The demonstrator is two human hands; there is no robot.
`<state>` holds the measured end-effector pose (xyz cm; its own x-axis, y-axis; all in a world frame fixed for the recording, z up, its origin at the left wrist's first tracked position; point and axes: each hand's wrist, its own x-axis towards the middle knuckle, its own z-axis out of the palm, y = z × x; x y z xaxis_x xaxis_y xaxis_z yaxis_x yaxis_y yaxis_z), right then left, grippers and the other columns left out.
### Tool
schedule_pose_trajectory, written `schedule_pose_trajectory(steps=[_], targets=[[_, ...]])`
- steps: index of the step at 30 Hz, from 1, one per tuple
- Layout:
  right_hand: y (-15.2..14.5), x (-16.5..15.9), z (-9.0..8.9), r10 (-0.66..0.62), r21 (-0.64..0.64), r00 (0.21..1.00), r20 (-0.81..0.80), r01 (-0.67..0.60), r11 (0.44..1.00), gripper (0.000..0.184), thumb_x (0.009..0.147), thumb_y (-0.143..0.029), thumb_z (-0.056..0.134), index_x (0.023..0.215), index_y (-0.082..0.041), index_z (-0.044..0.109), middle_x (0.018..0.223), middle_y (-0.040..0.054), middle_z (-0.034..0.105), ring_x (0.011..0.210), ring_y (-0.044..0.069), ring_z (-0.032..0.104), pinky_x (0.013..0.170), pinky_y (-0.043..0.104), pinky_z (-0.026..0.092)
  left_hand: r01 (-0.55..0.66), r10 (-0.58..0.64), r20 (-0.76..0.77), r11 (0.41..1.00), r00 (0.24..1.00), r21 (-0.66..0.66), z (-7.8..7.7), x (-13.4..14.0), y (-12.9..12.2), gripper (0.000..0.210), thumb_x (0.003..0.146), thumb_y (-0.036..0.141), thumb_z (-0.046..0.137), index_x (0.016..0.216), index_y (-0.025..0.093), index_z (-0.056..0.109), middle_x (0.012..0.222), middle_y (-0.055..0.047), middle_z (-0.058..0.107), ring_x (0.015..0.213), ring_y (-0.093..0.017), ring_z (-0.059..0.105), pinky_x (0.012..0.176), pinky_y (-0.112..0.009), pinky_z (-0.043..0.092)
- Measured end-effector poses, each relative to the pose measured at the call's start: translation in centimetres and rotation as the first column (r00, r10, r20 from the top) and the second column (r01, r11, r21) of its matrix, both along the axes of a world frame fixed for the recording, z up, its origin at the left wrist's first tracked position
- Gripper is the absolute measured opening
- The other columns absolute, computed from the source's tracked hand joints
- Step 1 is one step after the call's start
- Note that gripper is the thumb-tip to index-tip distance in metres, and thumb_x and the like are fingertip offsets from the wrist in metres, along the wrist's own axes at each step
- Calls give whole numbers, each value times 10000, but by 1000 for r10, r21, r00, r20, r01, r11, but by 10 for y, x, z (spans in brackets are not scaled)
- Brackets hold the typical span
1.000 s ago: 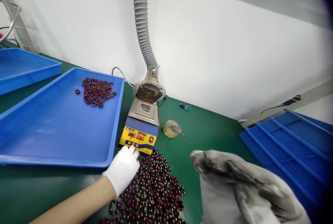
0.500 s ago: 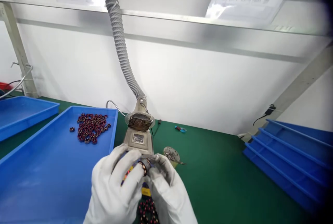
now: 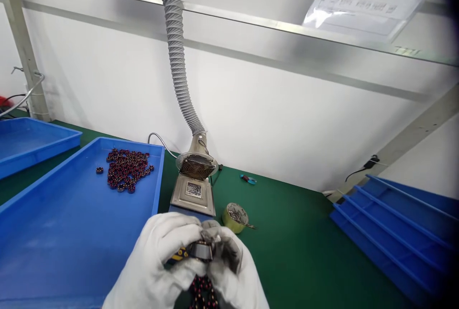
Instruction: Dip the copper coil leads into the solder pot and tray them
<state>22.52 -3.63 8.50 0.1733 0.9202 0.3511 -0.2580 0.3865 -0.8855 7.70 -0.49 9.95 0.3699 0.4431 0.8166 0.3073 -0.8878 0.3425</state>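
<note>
My left hand [image 3: 161, 254], in a white glove, is closed around a small dark ring-shaped part [image 3: 201, 250] with a shiny grey face. Yellow-and-black material [image 3: 179, 254] shows between its fingers. My right hand [image 3: 229, 256], its glove stained grey at the fingertips, pinches the right edge of the same part. Fingers hide much of it, and blur hides fine detail. Below and between the hands lie several dark rings with red and tan spots [image 3: 202, 292]. Just beyond the hands stands a metal device [image 3: 193, 194] with a round grille.
A blue tray [image 3: 71, 232] at left holds a pile of dark spotted rings [image 3: 127, 170]. A grey hose [image 3: 177, 55] rises from the device. Right of it are a yellow-green cup [image 3: 233, 220] and small blue-and-red cutters [image 3: 248, 179]. Stacked blue trays [image 3: 394, 237] stand at far right.
The ring-shaped part has turned in my fingers, so its grey face now shows. Both hands have come slightly lower and nearer, uncovering more of the device and cup. The view has shifted a little.
</note>
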Motion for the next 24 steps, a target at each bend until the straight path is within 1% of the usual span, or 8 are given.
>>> schedule_pose_trajectory(steps=[4, 8, 11, 14, 15, 17, 19, 24], targets=[[-6, -5, 10, 0, 54, 998, 56, -3, 999, 110, 631, -352, 771, 664, -266, 710, 707, 17, 614, 656, 163, 579, 615, 281, 484, 31, -24, -68, 995, 997, 91, 6, -2, -3, 165, 891, 274, 454, 1015, 204, 538, 968, -64, 665, 928, -164, 602, 779, -302, 531], [-5, -6, 10, -48, 107, 988, -146, 64, 992, 136, 661, -394, 743, 610, -278, 695, 636, 5, 589, 665, 172, 591, 676, 321, 500, -63, 94, -105, 961, 990, 269, 11, -1, -7, 170, 892, 232, 439, 999, 175, 559, 971, -56, 687, 929, -190, 596, 790, -355, 492], [-9, -1, 10, -170, 63, 938, -303, 197, 978, 119, 660, -392, 743, 666, -283, 694, 731, 6, 630, 767, 191, 625, 766, 354, 510, -135, 176, -102, 938, 979, 320, 13, -2, -8, 156, 884, 209, 432, 961, 190, 567, 936, -27, 699, 901, -176, 605, 780, -338, 481], [-15, 1, 13, -312, 49, 924, -221, 330, 943, 93, 665, -323, 751, 730, -275, 705, 825, 18, 683, 830, 195, 644, 796, 330, 511, -186, 224, -82, 928, 971, 324, 14, -4, -7, 123, 869, 215, 468, 944, 202, 564, 912, -11, 700, 874, -165, 607, 781, -328, 469], [-16, -1, 13, -290, 21, 941, -172, 298, 954, 132, 658, -311, 757, 773, -273, 706, 857, 29, 699, 833, 201, 651, 789, 326, 515, -206, 241, -74, 923, 968, 324, 13, -4, -7, 126, 864, 220, 479, 953, 201, 566, 917, -12, 700, 881, -170, 604, 788, -334, 465], [-14, -7, 9, -155, -81, 982, -111, 147, 986, 242, 644, -330, 765, 866, -262, 696, 917, 61, 712, 842, 221, 661, 775, 334, 524, -237, 272, -63, 914, 960, 329, 11, -4, -7, 150, 850, 211, 496, 977, 188, 572, 940, -27, 697, 910, -188, 594, 801, -353, 458], [-5, -13, -2, -17, -162, 991, -135, -5, 987, 299, 625, -359, 772, 892, -252, 690, 940, 81, 714, 850, 238, 665, 788, 361, 527, -238, 269, -54, 917, 962, 320, 9, -3, -8, 177, 839, 193, 496, 996, 170, 574, 962, -49, 689, 928, -204, 586, 798, -370, 460], [18, -10, -37, 96, -186, 965, -243, -143, 972, 340, 501, -371, 827, 801, -281, 695, 795, 43, 720, 705, 239, 685, 631, 355, 569, -62, 69, -89, 995, 994, 78, 9, -3, -4, 274, 833, 139, 495, 1098, 205, 521, 986, -35, 662, 892, -158, 602, 751, -308, 497]])
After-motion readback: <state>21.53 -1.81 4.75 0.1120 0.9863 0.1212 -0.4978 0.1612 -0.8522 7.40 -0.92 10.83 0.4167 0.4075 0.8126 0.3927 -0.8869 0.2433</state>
